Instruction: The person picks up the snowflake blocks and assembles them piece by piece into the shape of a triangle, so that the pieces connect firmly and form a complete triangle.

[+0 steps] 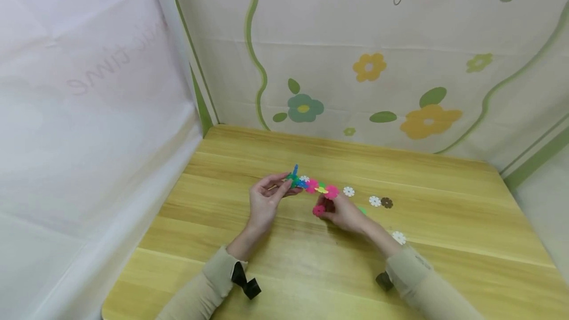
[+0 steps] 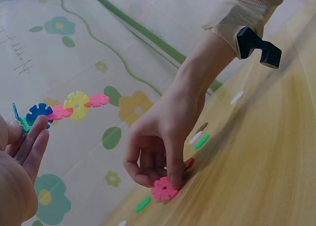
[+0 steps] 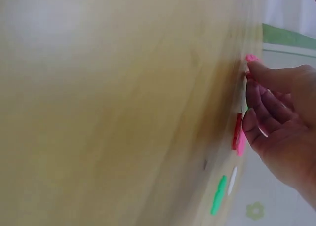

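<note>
My left hand [image 1: 264, 204] holds one end of a chain of slotted, flower-shaped plastic discs [image 1: 312, 185]. Its thumb and fingers pinch the green disc, and a blue disc sticks up there. From that end, blue, pink, yellow and pink discs [image 2: 98, 100] run outward, raised above the table in the left wrist view. Over the tabletop, my right hand [image 1: 344, 211] pinches a loose pink flower disc [image 1: 318, 210] between thumb and fingers. That disc [image 2: 164, 189] faces the camera in the left wrist view, low over the table. Below the right hand [image 3: 286, 102] in its own wrist view lies a red disc [image 3: 237, 131].
Loose discs lie on the wooden table [image 1: 284, 280]: a white disc [image 1: 348, 191], another white disc [image 1: 375, 201] beside a brown disc [image 1: 387, 203], and a white one [image 1: 398, 237] near the right forearm. A green disc [image 2: 143, 204] lies nearby. Printed cloth [image 1: 333, 78] hangs behind the table.
</note>
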{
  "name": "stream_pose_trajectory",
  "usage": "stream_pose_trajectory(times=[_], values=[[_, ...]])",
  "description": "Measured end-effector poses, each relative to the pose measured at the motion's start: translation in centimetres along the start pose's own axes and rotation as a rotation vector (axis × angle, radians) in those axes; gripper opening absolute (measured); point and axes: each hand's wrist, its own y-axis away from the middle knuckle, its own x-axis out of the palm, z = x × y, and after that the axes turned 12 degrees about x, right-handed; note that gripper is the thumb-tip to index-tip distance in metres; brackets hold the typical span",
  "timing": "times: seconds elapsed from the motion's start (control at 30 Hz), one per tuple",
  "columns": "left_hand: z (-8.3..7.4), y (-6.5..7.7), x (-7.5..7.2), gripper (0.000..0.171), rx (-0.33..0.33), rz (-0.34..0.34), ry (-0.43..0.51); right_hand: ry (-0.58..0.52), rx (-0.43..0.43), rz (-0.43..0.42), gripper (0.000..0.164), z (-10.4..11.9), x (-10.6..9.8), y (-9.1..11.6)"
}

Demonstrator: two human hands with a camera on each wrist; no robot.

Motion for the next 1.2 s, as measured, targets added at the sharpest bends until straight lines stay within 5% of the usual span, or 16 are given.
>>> stream_pose_trajectory(times=[0.13, 0.3, 0.43, 0.63, 0.83, 1.2], values=[[0.0, 0.0, 0.0, 0.029, -0.013, -0.003, 0.001, -0.080, 0.091, -0.029, 0.016, -0.1, -0.7, 0.7], [0.0, 0.2, -0.1, 0.029, -0.019, 0.007, 0.015, -0.150, 0.168, -0.183, 0.021, 0.3, -3.3, 1.2], [0.0, 0.4, -0.2, 0.030, -0.021, 0.017, 0.023, -0.246, 0.122, -0.296, 0.017, 1.8, -5.5, 1.1], [-0.1, 0.7, -0.2, 0.032, -0.025, 0.043, 0.041, -0.338, 0.029, -0.303, 0.017, 5.6, -7.2, 0.5], [-0.1, 0.8, 0.1, 0.030, -0.016, 0.094, 0.026, -0.343, -0.058, -0.290, 0.017, 8.6, -7.2, -0.1], [0.0, 0.9, 0.4, 0.030, -0.046, 0.114, 0.011, -0.343, -0.154, -0.313, 0.019, 10.0, -6.2, -0.4]])
